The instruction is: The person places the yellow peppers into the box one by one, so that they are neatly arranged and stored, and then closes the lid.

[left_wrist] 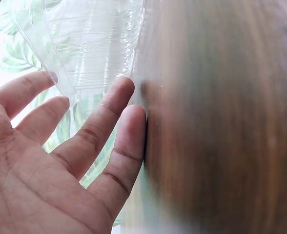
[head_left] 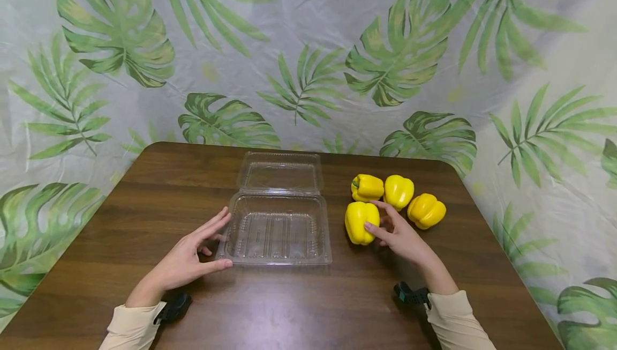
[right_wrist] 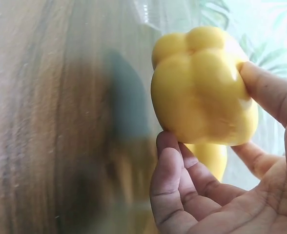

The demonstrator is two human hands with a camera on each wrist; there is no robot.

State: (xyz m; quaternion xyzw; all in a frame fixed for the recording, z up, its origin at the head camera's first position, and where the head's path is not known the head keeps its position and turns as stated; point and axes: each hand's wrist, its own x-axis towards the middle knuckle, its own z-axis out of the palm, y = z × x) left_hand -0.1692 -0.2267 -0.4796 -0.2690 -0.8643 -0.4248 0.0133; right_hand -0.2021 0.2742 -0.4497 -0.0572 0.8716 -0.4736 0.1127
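A clear plastic clamshell container (head_left: 277, 232) lies with its lid (head_left: 280, 172) folded back on the wooden table. My left hand (head_left: 195, 256) is at the container's left side, fingers spread, with fingertips at its rim; the left wrist view shows the fingers (left_wrist: 116, 105) straight or slightly bent. To the right of the container, my right hand (head_left: 397, 235) holds a yellow bell pepper (head_left: 360, 221) between thumb and fingers. The right wrist view shows the same pepper (right_wrist: 202, 92) from its lobed end, with the thumb on one side.
Behind the right hand are three more yellow bell peppers: one on its side (head_left: 368, 187), one beside it (head_left: 399, 192), and another farther right (head_left: 426, 210). A leaf-patterned cloth (head_left: 308, 60) hangs behind the brown table (head_left: 183, 189).
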